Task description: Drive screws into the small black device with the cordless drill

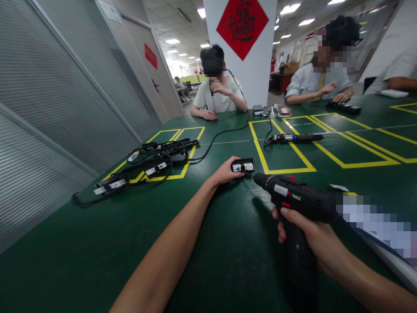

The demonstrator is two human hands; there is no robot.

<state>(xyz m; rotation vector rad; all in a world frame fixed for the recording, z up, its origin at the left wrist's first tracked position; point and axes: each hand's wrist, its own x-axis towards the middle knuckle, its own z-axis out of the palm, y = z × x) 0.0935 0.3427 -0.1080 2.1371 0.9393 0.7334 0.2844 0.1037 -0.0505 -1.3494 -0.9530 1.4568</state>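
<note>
My right hand [306, 230] is wrapped round the grip of a black cordless drill [299, 195] with red buttons. Its thin bit points left and reaches the small black rectangular part [248, 164], which has a white label and a blue spot on its near face. Whether the tip touches the part or only lies in front of it I cannot tell. My left hand [226, 170] grips this part at its left end, on the green table [208, 226]. Some of the left fingers are hidden behind the part.
Black cabled devices [156, 161] lie inside yellow tape outlines on the left. A pen-shaped electric screwdriver [296, 138] with a cable lies farther back. At right is a blurred-out sheet [374, 221]. One person [221, 89] sits opposite, another [322, 82] at the far right.
</note>
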